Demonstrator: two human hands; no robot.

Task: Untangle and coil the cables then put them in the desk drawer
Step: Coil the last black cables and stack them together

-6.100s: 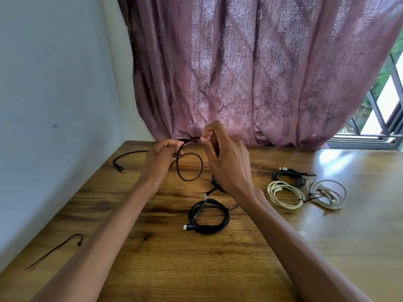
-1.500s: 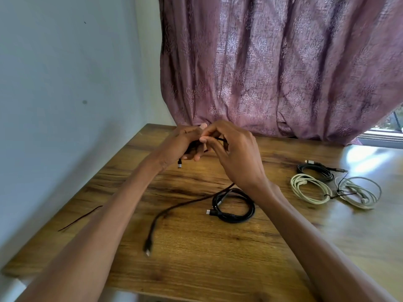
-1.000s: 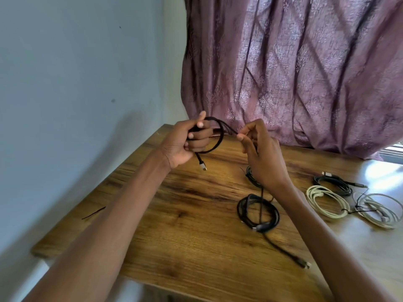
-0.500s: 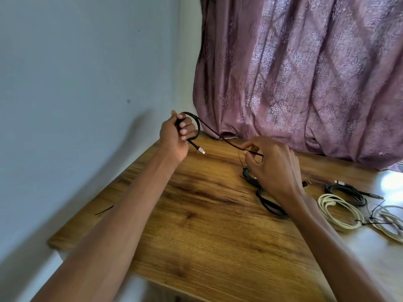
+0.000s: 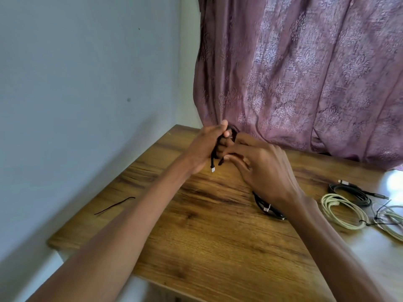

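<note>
Two bare forearms reach forward from the bottom edge over a wooden counter (image 5: 218, 247) with a dark, streaked grain. On the counter's left side, close to the wall, lies a thin black wire (image 5: 114, 205), straight and loose, well apart from everything else.

Farther in, partly hidden under the right wrist, a coiled black cable (image 5: 265, 207) rests flat on the wood, a small metal plug showing at its near side. To the right of it, near the frame's edge, sit three more coils: a cream cable (image 5: 340, 209) nearest the middle, a dark cable (image 5: 349, 191) just behind it with a plug end pointing right, and a pale grey cable (image 5: 390, 221) cut off by the picture's edge, with a thin black tie lying across it.

Above the middle of the counter the two hands meet. The left hand (image 5: 206, 147) is curled around a small bundle of black cord (image 5: 214, 152), thumb up, and a short tail of the cord hangs below the fist, ending in a silver plug. The right hand (image 5: 261, 164) is pressed against the left, its fingers bent toward the same cord; whether they actually pinch it cannot be told, since the fingertips are hidden between the hands.

Behind the hands a mauve patterned curtain (image 5: 305, 73) hangs down to the counter's far edge, and a pale blue wall (image 5: 76, 83) fills the left.
</note>
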